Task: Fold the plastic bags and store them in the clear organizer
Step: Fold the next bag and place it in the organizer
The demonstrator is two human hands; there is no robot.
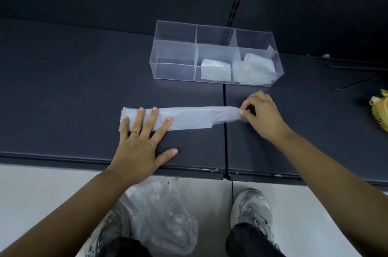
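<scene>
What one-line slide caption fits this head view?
The left hand presses the bag strip flat while the right hand pinches its end, clear organizer behind.

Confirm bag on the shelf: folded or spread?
Folded: the bag lies as a flat narrow strip; left hand presses one end, right hand pinches the other.

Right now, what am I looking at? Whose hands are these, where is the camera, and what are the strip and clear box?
No robot here: a person's bare hands, filmed by one head-worn camera looking down. The left hand presses flat on one end of a bag folded into a long strip on the dark shelf; the right hand pinches the other end. Behind stands a clear organizer with three compartments: folded bags lie in the middle and right ones, the left looks empty. On the floor between the shoes lie loose bags.
</scene>
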